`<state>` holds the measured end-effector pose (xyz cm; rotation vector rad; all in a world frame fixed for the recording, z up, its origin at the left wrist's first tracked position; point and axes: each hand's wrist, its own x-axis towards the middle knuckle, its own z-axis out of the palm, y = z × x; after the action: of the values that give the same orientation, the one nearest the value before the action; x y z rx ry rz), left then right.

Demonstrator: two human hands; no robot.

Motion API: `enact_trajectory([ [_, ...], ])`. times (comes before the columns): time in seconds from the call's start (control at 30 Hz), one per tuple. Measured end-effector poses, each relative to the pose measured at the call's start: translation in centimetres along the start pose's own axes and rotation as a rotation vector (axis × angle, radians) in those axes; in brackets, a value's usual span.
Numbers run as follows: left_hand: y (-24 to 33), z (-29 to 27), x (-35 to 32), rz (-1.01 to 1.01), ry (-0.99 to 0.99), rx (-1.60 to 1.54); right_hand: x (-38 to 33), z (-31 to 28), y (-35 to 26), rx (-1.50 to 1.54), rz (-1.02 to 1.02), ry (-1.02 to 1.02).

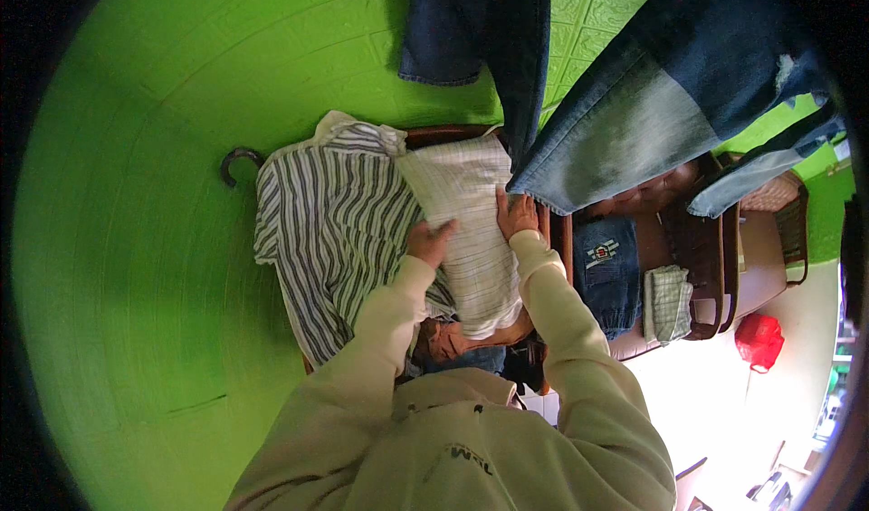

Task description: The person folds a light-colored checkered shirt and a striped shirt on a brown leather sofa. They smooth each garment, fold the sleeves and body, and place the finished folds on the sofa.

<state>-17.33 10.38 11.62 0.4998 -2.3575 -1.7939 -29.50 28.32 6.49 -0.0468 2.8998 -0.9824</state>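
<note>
Both hands rest flat on a white checked cloth (466,230), which lies folded over the dark wooden chair (453,133) against the green wall (136,239). Left hand (429,242) presses the cloth's left edge, fingers spread, nothing pinched. Right hand (517,215) lies on its right edge, fingers together and flat; no grip closed on anything.

Risks, as judged:
- The cloth sits partly over a striped shirt (326,230) draped beside it. A push to the left could drag the shirt along or wrinkle it.
- The cloth's lower end hangs past the seat edge; with only flat palms on it, it could slide down.
- A leg of hanging jeans (634,104) dangles just above the right hand and could snag or cover the work.

Count:
- White checked cloth: one.
- Striped shirt: one.
- Hanging denim pieces: two visible, the jeans and a darker denim garment (471,22) above.
- Folded jeans (606,271) on the seat at right: one.
- Folded green checked cloth (668,303): one.
- Red bag (759,339) on the floor: one.
- Dark wall hook (237,160): one.
</note>
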Motion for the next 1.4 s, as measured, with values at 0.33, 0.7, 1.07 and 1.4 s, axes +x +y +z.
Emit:
enact_trajectory([
  [0.33,-4.8,-6.7,-9.8,-0.515,0.007,-0.588,-7.5,0.9,-2.5,-0.153,-0.288,0.068],
  [0.7,-6.5,-5.7,-15.8,-0.715,-0.185,-0.931,-10.1,-2.9,0.0,-0.027,-0.022,-0.195],
  [1.07,-7.5,-8.4,-22.5,-0.485,-0.030,-1.600,-15.1,-5.8,-1.1,-0.183,-0.388,0.018],
  [1.4,-13.7,-7.7,-25.0,-0.619,-0.077,-1.481,-14.0,-4.0,-12.7,-0.194,-1.656,-0.415],
])
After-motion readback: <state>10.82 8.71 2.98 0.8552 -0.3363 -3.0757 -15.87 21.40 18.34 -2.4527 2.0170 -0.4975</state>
